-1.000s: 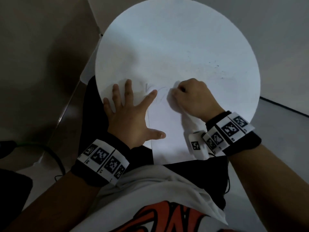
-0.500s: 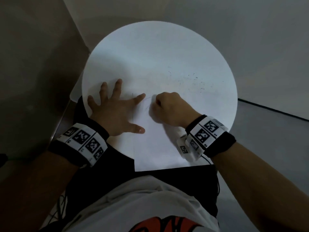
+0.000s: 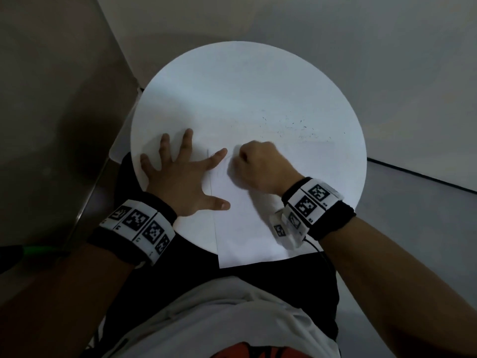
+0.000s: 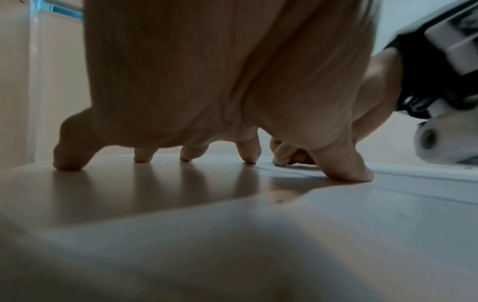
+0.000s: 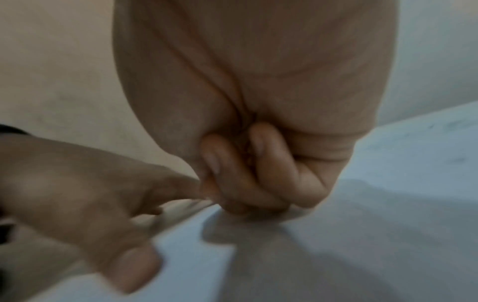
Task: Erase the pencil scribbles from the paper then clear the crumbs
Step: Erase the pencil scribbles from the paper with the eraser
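While our left hand (image 3: 182, 182) lies spread flat, its fingertips and thumb pressing on the round white table (image 3: 232, 81) at the left edge of the paper (image 3: 245, 233), we judge the first risk to be a crease; only the index finger and thumb seem to bear on the sheet itself, so a hard stroke toward the left could buckle or tear it there. Our right hand (image 3: 260, 166) is curled tight, knuckles down on the paper just right of the left index finger; we take it to be pinching an eraser, though the wrist views are blurred and show only something small and orange-brown between the fingertips, so we cannot be sure. The near edge of the paper overhangs the table toward our lap; too much weight there could tip or slide it. Faint pencil scribbles (image 3: 224, 164) lie between the two hands, nearly hidden; dark crumbs (image 3: 296, 127) are scattered far and right of the right hand, and a careless sweep could smear them or send them off the table.
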### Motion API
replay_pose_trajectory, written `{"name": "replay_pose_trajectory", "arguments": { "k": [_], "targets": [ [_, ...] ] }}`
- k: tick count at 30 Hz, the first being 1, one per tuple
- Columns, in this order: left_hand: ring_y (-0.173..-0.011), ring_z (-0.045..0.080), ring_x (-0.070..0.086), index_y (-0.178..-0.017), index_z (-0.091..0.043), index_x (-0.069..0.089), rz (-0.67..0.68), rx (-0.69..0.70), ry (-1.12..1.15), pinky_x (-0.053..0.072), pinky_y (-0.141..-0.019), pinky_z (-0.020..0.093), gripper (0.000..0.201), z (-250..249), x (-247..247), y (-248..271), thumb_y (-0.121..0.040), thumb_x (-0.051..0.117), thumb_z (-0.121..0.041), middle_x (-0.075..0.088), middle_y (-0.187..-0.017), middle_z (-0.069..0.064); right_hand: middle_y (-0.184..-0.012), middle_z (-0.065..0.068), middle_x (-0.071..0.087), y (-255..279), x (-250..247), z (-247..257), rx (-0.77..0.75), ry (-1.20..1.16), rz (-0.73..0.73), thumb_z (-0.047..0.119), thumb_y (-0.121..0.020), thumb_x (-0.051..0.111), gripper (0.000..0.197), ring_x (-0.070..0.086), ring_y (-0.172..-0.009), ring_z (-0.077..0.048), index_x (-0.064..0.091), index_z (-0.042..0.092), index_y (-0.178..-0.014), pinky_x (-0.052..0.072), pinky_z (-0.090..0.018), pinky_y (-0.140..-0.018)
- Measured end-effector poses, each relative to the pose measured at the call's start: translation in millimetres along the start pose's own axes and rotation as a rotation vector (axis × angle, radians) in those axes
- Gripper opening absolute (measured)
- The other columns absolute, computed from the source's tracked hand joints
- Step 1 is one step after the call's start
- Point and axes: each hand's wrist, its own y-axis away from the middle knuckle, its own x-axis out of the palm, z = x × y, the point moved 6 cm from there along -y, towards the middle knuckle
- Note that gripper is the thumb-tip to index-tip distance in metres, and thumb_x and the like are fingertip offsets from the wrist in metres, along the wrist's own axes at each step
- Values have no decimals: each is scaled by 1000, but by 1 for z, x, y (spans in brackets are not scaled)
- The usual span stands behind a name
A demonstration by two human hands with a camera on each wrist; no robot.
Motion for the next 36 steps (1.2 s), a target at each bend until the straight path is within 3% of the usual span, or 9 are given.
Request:
{"name": "replay_pose_trajectory", "arguments": {
  "k": [3,7,11,15,19,24,26,30,36],
  "targets": [
    [-146,41,-32,-142,-73,-10,-3,6,-7,-1,-112,77,112,-1,0,-1,-57,61,-92,-37,-160,-5,-58,0,47,5,13,10,-27,-9,123,25,-94,49,39,46,-57,-19,38,15,-58,35,-27,-58],
    [-147,41,-31,-143,-72,-9,-2,3,-8,-2,-112,77,113,-1,1,0,-58,62,-92,-37,-160,-5,-60,-1,46,-7,2,4,41,-18,-18,27,-95,47,40,51,-64,-25,36,18,-58,37,-28,-62],
    [-147,41,-30,-143,-72,-7,-4,14,2,0,-111,77,112,0,1,0,-57,60,-92,-37,-160,-5,-57,-1,50,2,18,21,-23,-32,132,23,-94,48,40,49,-58,-18,39,15,-57,35,-25,-56],
    [-147,41,-31,-144,-71,-8,-2,4,-10,-2,-112,76,112,-1,0,1,-59,62,-91,-37,-160,-4,-62,-1,50,-10,0,8,68,-52,-15,27,-95,47,39,54,-65,-23,41,19,-58,35,-25,-55],
    [-146,41,-33,-144,-71,-6,0,15,10,-3,-111,77,111,-1,0,1,-60,62,-90,-37,-160,-5,-57,1,50,1,16,25,-22,-29,135,22,-94,48,37,53,-60,-22,39,18,-58,38,-26,-57],
    [-145,39,-36,-141,-73,-11,2,9,19,-6,-111,77,112,0,2,0,-59,62,-91,-39,-159,-5,-68,-5,51,-19,-15,-14,159,-31,-103,22,-99,44,41,51,-64,-22,41,11,-60,32,-25,-57],
    [-145,39,-35,-142,-71,-13,-7,13,26,-7,-111,76,113,0,1,0,-60,62,-91,-38,-160,-6,-62,-1,50,-15,-19,-23,191,-129,-161,23,-100,47,42,47,-58,-14,43,10,-60,32,-24,-51],
    [-149,40,-27,-143,-66,-21,-77,17,54,-1,-114,74,121,0,-3,5,-61,65,-88,-30,-163,-1,-55,-3,50,2,-17,-44,295,-482,-164,27,-97,54,35,45,-49,-19,52,12,-66,37,-28,-53],
    [-152,40,-10,-149,-62,-12,-127,-18,99,11,-117,66,122,4,-14,17,-59,67,-87,-18,-167,5,-54,-2,46,60,-29,-64,331,-914,-208,24,-101,55,32,35,-47,-17,48,9,-73,28,-28,-48]
  ]
}}
